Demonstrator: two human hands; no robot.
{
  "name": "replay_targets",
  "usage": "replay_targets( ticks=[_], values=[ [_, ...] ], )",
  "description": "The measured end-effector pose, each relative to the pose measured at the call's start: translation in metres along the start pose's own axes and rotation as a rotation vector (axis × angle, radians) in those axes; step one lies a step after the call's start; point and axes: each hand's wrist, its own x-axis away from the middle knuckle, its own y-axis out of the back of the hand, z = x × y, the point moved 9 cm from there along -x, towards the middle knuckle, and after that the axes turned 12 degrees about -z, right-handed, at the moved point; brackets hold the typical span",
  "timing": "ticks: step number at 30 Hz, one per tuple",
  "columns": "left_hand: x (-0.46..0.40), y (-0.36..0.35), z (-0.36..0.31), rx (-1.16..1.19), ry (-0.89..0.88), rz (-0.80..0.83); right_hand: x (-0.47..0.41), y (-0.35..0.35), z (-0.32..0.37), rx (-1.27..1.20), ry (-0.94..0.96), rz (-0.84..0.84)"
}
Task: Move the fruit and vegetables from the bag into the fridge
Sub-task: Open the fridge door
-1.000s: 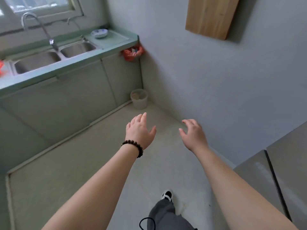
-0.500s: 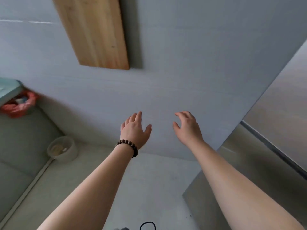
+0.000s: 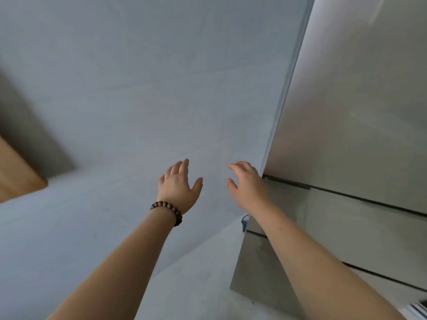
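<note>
The silver fridge (image 3: 360,116) fills the right side of the view, its doors closed, with dark seams between an upper door and lower drawers. My right hand (image 3: 248,184) is raised with fingers spread, close to the left edge of the upper door at the seam; I cannot tell if it touches. My left hand (image 3: 179,187), with a dark bead bracelet on the wrist, hovers open in front of the grey wall, holding nothing. No bag, fruit or vegetables are in view.
A grey tiled wall (image 3: 138,88) stands straight ahead, left of the fridge. A wooden board (image 3: 16,174) hangs on the wall at the far left edge. Grey floor (image 3: 196,285) shows between my forearms.
My view has swung right, away from the sink, bin and red bag. The fridge now fills the right side, and both open hands have come up near its left edge.
</note>
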Motion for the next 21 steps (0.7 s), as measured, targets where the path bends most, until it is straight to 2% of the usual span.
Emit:
replay_targets(
  ticks=[4,8,10,15,19,21],
  values=[
    [-0.021,0.004,-0.006,0.039,-0.137,0.042,0.013,0.016,0.014,0.049,-0.031,-0.066],
    [-0.042,0.013,-0.023,0.085,-0.258,0.048,0.009,0.06,0.038,0.33,0.19,-0.314],
    [-0.047,0.017,-0.034,0.109,-0.312,0.043,0.002,0.073,0.043,0.507,0.267,-0.355],
    [-0.043,0.018,-0.052,0.15,-0.364,0.067,-0.019,0.077,0.046,0.986,0.426,-0.219],
    [-0.033,0.017,-0.063,0.165,-0.397,0.095,-0.03,0.072,0.025,1.41,0.327,0.126],
    [-0.027,0.019,-0.063,0.174,-0.394,0.101,-0.03,0.072,0.022,1.508,0.299,0.186]
  ],
)
